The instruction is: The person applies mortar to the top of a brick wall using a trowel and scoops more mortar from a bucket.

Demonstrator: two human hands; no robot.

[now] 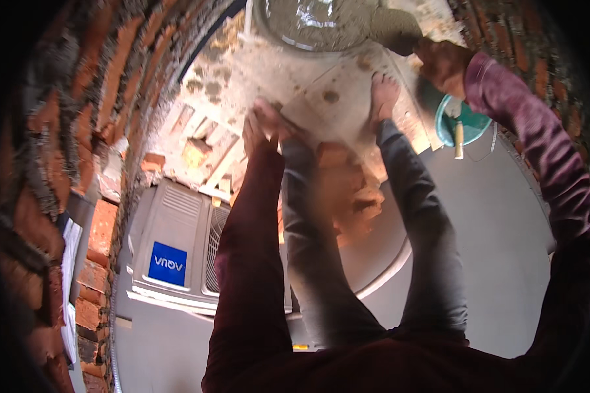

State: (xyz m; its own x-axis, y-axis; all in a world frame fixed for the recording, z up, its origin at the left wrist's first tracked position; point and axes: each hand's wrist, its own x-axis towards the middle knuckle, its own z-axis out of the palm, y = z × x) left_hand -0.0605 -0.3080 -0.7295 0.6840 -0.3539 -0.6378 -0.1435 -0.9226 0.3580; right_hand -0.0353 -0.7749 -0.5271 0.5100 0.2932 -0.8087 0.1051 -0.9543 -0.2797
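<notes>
My right hand (443,65) is closed at the upper right, gripping what looks like a trowel (396,31). Its blade is heaped with wet grey mortar, and my fingers hide the handle. The blade is at the right rim of a round basin (288,47) of wet mortar. My left hand (254,134) reaches down beside my bare left foot (269,116), its fingers stretched out and empty. Below my right hand stands a green bucket (444,130), with a wooden-handled tool (459,139) leaning out of it.
Rough brick walls (98,85) rise on both sides. An outdoor air-conditioner unit (167,229) lies at the lower left. Between my legs is a pile of bricks (354,196). My right foot (384,95) rests on mortar-spotted boards (331,114). A pale hose (390,268) curves across the grey floor.
</notes>
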